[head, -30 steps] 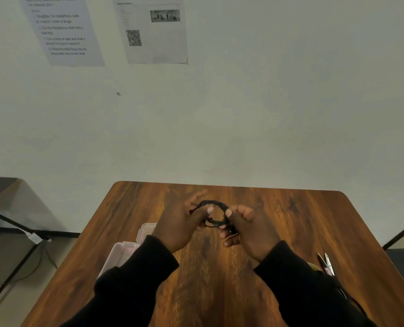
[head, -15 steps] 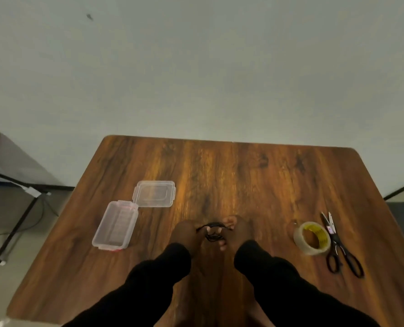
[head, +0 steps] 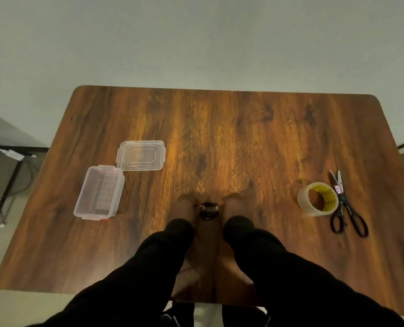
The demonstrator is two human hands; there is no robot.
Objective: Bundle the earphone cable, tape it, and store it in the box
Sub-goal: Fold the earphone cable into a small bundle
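Both hands meet low over the middle of the wooden surface [head: 220, 138], black sleeves [head: 149, 267] running back toward the camera. The left hand [head: 186, 207] and the right hand [head: 234, 206] pinch the coiled black earphone cable [head: 207, 210] between them, each clenched on one side of the small bundle; the picture is soft here, so the exact finger placement is hard to make out, and whether the coil touches the surface cannot be told. Well to the left of the left hand sits the clear plastic box [head: 99, 192], open and lying on the surface, with its loose lid [head: 140, 155] just beyond it, touching or nearly touching the box's far corner. Well to the right of the right hand stands the roll of clear tape [head: 318, 199] with a yellow core, and right against its far side lie black-handled scissors [head: 345, 204], blades pointing away from the person.
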